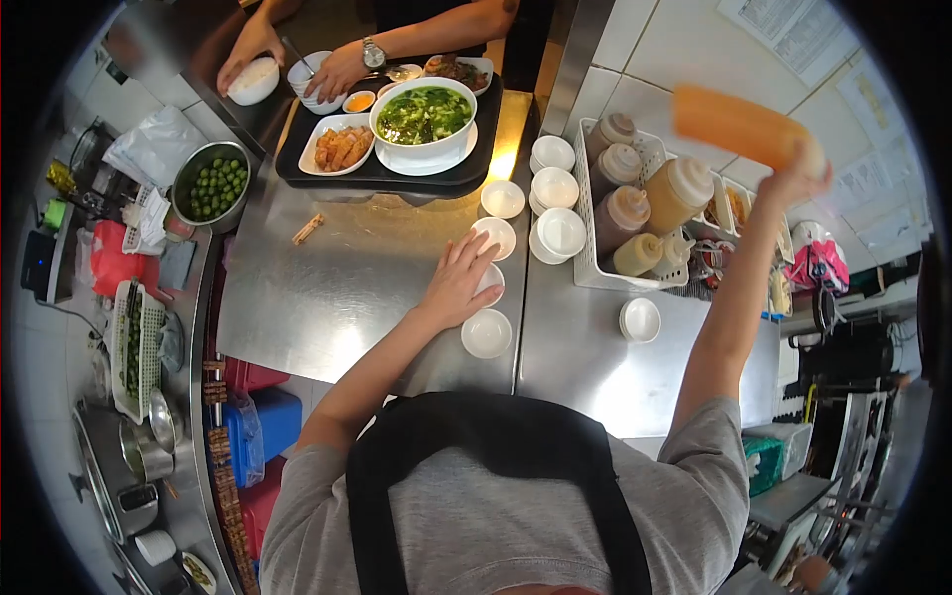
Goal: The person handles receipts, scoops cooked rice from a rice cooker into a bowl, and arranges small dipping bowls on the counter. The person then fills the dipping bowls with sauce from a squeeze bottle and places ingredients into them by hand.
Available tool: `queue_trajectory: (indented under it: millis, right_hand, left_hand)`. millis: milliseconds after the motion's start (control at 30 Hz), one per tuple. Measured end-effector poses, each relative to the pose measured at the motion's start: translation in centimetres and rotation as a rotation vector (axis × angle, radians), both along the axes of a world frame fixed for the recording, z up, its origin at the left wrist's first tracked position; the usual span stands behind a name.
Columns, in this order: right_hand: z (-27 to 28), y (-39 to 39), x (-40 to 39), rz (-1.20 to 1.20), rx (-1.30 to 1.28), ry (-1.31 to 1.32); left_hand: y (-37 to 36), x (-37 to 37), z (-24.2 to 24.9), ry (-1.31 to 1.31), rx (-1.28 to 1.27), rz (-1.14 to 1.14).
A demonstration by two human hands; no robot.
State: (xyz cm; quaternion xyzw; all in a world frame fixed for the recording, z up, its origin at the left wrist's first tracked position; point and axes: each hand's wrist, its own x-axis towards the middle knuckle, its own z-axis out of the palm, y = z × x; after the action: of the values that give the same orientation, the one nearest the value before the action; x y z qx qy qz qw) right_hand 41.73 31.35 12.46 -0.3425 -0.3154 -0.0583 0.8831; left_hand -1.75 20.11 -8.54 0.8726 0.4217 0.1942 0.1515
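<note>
My left hand [459, 283] rests with its fingers apart over small white bowls in a column on the steel counter; one bowl [493, 239] shows at its fingertips and another [487, 333] lies just below it. Raised at the upper right, my right hand [796, 178] grips an orange squeeze bottle [739, 124], tilted nearly sideways and blurred. Beneath and left of it, a white basket [587, 260] holds several sauce bottles [680, 191]. More small white bowls [562, 232] stand in stacks between the basket and my left hand.
Across the counter, a person's hands [337, 74] touch white bowls beside a black tray [297, 177] bearing a green soup bowl [424, 117] and a plate of fried food [342, 146]. A pot of green fruit [211, 183] stands left. Two small bowls [641, 320] sit right.
</note>
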Motion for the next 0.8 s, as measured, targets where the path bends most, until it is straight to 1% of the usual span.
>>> queue_trajectory:
  millis: [67,100,167,200,267,333,367,400,433,467,500,533,567,633,700,767,800]
  right_hand:
    - [0.7,-3.2,6.5,0.307,0.066,0.127]
    - [1.0,-5.1,6.4,0.282,0.068,0.125]
    - [1.5,-9.8,6.2,0.606,0.203,0.395]
    - [1.7,-12.3,5.1,0.576,0.206,0.384]
    - [1.6,-17.6,1.8,0.616,0.067,0.319]
    - [2.5,-22.1,-5.8,0.456,-0.138,0.160]
    - [0.0,-24.0,-4.1,0.314,-0.200,0.046]
    - [-0.6,-25.4,-7.2,0.058,-0.271,-0.155]
    - [-0.9,-26.8,-10.2,-0.042,-0.400,-0.272]
    - [-1.7,-27.6,-12.7,-0.196,-0.515,-0.430]
    - [-3.3,-28.7,-14.3,-0.282,-0.682,-0.590]
    - [-5.5,-28.9,-15.8,-0.211,-0.669,-0.540]
    - [-6.7,-29.6,-17.0,-0.189,-0.779,-0.649]
    - [-7.9,-30.4,-19.1,-0.256,-0.913,-0.660]
    - [-8.9,-31.2,-20.0,-0.299,-0.920,-0.679]
    - [-9.1,-31.6,-20.5,-0.367,-0.930,-0.769]
    - [-9.5,-31.8,-20.7,-0.360,-0.933,-0.767]
  left_hand:
    - [1.0,-0.8,0.2,-0.219,0.156,0.013]
    - [2.0,-1.2,0.1,-0.222,0.153,-0.012]
    - [4.7,-1.4,-0.1,-0.340,0.128,0.054]
    - [6.1,-1.2,0.1,-0.349,0.122,0.024]
    - [9.0,-0.3,0.6,-0.267,0.141,-0.113]
    - [12.2,1.0,1.0,-0.096,0.193,-0.241]
    - [13.7,1.5,1.0,-0.026,0.145,-0.295]
    - [15.0,1.9,1.1,0.102,0.143,-0.334]
    - [16.4,2.3,0.8,0.147,0.057,-0.382]
    - [17.4,2.8,0.6,0.198,-0.026,-0.427]
    - [18.0,3.4,0.9,0.248,-0.063,-0.480]
    - [18.4,3.7,1.2,0.300,-0.096,-0.525]
    - [18.7,3.9,1.2,0.304,-0.085,-0.561]
    - [18.8,4.1,2.1,0.324,-0.108,-0.589]
    - [18.9,4.0,2.1,0.307,-0.124,-0.608]
    - [18.8,3.7,2.3,0.271,-0.127,-0.517]
    - [18.5,3.3,2.3,0.274,-0.132,-0.514]
